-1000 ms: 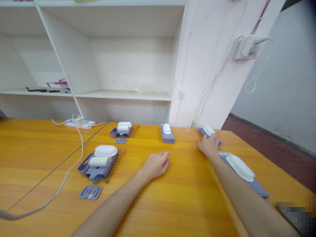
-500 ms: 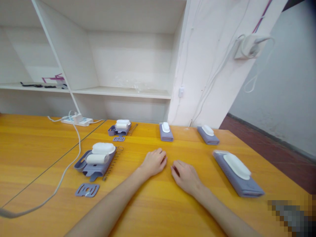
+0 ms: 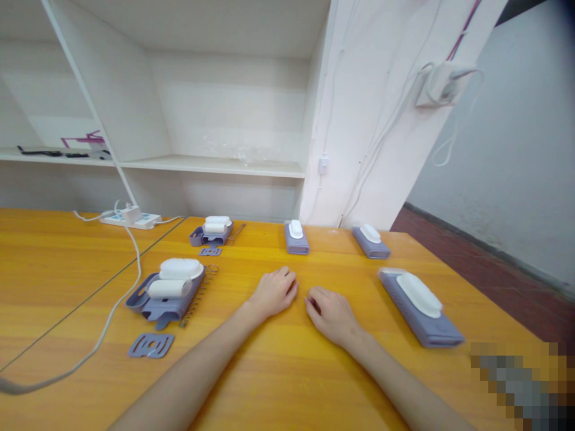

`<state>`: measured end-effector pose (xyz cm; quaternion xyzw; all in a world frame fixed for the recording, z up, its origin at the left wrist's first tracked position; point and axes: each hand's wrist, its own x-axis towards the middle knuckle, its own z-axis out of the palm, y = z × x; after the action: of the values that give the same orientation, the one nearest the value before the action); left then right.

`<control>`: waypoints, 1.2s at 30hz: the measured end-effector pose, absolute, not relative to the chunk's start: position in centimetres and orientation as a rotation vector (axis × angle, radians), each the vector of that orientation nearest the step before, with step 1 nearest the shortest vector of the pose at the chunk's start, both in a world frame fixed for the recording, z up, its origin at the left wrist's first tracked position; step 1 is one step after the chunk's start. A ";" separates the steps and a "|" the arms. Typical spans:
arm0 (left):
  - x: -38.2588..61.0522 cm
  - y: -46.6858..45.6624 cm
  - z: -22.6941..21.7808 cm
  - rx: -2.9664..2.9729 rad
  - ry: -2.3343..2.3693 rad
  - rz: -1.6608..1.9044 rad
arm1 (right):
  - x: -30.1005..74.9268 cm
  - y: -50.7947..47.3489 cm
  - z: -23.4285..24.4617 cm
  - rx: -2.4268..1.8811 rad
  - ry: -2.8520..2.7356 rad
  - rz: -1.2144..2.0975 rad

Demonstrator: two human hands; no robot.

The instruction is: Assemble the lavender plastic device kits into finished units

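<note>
My left hand [image 3: 275, 291] rests on the wooden table [image 3: 265, 371], its fingers loosely curled with nothing seen in them. Close beside it, my right hand [image 3: 330, 314] also lies on the wood, fingers folded in and thumb tucked near them. The two hands are apart. Left of them sits a purple-grey plastic housing [image 3: 166, 305] with a white oval piece [image 3: 180, 269] and a white cylinder [image 3: 169, 289] on it. A coil spring [image 3: 194, 299] lies along its side, and a slotted plate [image 3: 151, 345] in front. Nearest my right hand is another purple-grey case [image 3: 417, 314] with a white oval piece [image 3: 420, 294].
Farther back stand a similar set of parts [image 3: 212, 232] and two cases [image 3: 297, 237] [image 3: 371, 241]. A power strip [image 3: 130, 219] and its white cable [image 3: 112, 311] lie at left. White shelving [image 3: 215, 166] rises behind. A blurred patch covers the lower right corner.
The whole view has shifted slightly, so things appear a little farther left. Both hands keep the same pose on the table.
</note>
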<state>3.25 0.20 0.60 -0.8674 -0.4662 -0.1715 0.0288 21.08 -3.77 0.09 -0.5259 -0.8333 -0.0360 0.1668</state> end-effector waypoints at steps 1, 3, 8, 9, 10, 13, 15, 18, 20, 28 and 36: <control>3.2 0.2 0.6 -2.678 -1.437 -0.531 | 21.1 -3.8 0.1 -1.493 -2.373 -0.103; 3.2 0.2 0.6 -2.679 -1.434 -0.534 | 21.2 -3.7 0.0 -1.490 -2.375 -0.104; 3.2 0.2 0.6 -2.677 -1.427 -0.524 | 21.2 -3.7 0.0 -1.486 -2.382 -0.114; 3.2 0.2 0.7 -2.675 -1.427 -0.512 | 21.2 -3.7 0.0 -1.486 -2.383 -0.114; 3.2 0.1 0.7 -2.670 -1.426 -0.495 | 21.2 -3.7 0.0 -1.485 -2.384 -0.114; 3.4 -0.1 1.0 -2.647 -1.400 -0.421 | 21.2 -3.7 0.0 -1.483 -2.383 -0.113; 3.6 -0.3 1.1 -2.630 -1.378 -0.362 | 21.2 -3.7 0.0 -1.484 -2.382 -0.111; 4.2 -0.6 1.4 -2.621 -1.354 -0.260 | 21.2 -3.7 0.0 -1.485 -2.390 -0.096; 4.5 -0.8 1.5 -2.621 -1.337 -0.204 | 21.3 -3.7 0.0 -1.484 -2.396 -0.088; 4.3 -2.3 2.7 -2.668 -1.354 -0.232 | 21.3 -3.6 -0.1 -1.487 -2.395 -0.086; -0.1 -3.0 4.3 -2.581 -1.419 -0.331 | 21.3 -3.6 -0.2 -1.473 -2.397 -0.084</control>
<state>-0.10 -3.02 4.31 -0.8674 -0.4768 -0.1113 0.0890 21.34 -3.57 -0.15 -0.5164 -0.8402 -0.0295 0.1628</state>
